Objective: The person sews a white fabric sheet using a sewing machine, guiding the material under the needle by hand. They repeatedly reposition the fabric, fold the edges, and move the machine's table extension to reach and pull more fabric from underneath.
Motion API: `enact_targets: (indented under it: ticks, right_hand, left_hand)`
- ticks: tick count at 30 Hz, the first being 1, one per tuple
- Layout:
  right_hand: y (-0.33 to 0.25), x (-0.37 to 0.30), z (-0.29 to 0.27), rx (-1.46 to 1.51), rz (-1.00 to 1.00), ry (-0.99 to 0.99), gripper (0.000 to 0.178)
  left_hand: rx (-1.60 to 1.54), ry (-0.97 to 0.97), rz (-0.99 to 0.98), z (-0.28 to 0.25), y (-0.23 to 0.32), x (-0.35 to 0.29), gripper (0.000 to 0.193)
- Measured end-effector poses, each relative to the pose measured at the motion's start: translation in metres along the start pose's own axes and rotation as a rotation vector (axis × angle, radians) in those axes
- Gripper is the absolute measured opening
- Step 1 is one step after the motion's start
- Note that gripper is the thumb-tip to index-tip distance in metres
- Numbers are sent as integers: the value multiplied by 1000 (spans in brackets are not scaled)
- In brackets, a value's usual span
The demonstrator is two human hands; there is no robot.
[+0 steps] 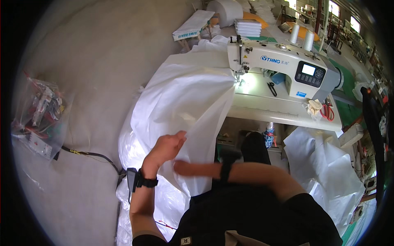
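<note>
A large white woven-plastic sheet (172, 88) drapes from the sewing machine down to my lap, and its far edge lies at the needle area. My left hand (165, 148) is closed, its fingertips pinching the sheet near a fold. Just below it, my right hand (186, 168) reaches across from the right against the sheet. That hand is smeared by motion, so its fingers cannot be made out. The white sewing machine (275, 61) stands at the upper right with its lamp lit over the needle.
Black thread snips (272, 89), red-handled scissors (327, 111) and a cloth scrap (314, 106) lie on the machine table (266, 114). Two thread cones (308, 41) stand behind. More white sheeting (324, 164) hangs at right. A clear bag of parts (43, 110) and a black cable (94, 155) are at left.
</note>
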State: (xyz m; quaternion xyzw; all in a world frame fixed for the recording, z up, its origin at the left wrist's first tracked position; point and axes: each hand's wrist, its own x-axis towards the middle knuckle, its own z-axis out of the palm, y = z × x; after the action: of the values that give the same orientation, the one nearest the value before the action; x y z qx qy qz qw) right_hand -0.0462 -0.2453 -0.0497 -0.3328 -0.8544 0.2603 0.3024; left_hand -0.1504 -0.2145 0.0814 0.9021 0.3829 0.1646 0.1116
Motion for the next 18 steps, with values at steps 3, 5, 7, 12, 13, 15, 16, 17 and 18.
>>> enact_targets:
  ticks: [3, 5, 7, 12, 13, 15, 16, 17, 18]
  right_hand:
    - [-12, -52, 60, 578, -230, -356, 14]
    - [-21, -69, 69, 868, -348, -535, 19]
    - [-29, -72, 53, 986, -156, -620, 21]
    - [-25, -39, -35, 1075, 842, -291, 35]
    - [-22, -30, -48, 1017, 897, -58, 40]
    - [-14, -3, -61, 983, 943, 297, 46]
    - [-9, 12, -60, 983, 893, 309, 46]
    - [-5, 30, -53, 907, 848, 350, 46]
    - [1, 45, -43, 877, 803, 324, 44]
  left_hand:
    - [105, -57, 90, 6, 1, -3, 16]
    - [84, -64, 85, 9, -8, -3, 14]
    - [34, 46, -61, 8, -22, -3, 13]
    - [-29, 148, -49, -5, -43, 5, 10]
    - [-26, 118, -68, -10, -43, 7, 9]
    - [-38, 61, -87, -20, -36, 12, 7]
    - [-37, 57, -78, -25, -30, 14, 7]
    - [-48, 59, -46, -30, -23, 16, 6]
    - [-57, 59, -12, -35, -16, 18, 4]
